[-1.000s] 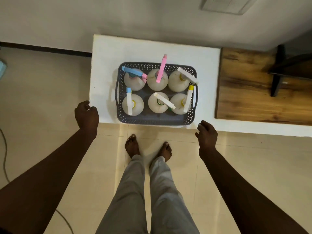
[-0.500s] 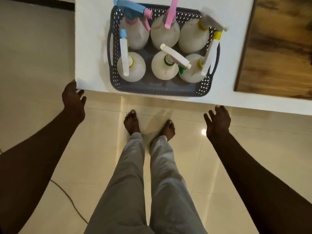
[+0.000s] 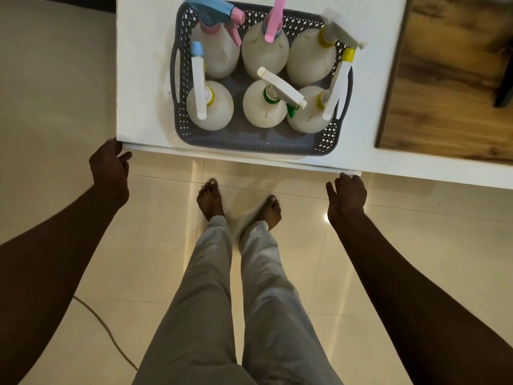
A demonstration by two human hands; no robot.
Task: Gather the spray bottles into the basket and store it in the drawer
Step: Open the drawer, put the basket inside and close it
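A grey perforated basket [image 3: 249, 141] stands on the white cabinet top [image 3: 144, 79], close to its front edge. Several white spray bottles [image 3: 209, 107] stand upright inside it in two rows, with blue, pink, white and yellow triggers. Below the front edge a thin white drawer front [image 3: 236, 158] sticks out slightly. My left hand [image 3: 111, 169] is at its left corner, fingertips touching, fingers apart. My right hand [image 3: 347, 195] is at its right end, fingertips up against the edge. Neither hand holds anything.
A wooden surface [image 3: 449, 79] adjoins the white top on the right. My bare feet [image 3: 238, 204] and grey trouser legs stand on glossy beige floor tiles just before the cabinet. A thin cable [image 3: 111, 334] runs across the floor at lower left.
I have moved closer to the cabinet and both hands have come forward from mid-air to the two ends of the drawer front. The basket has not moved.
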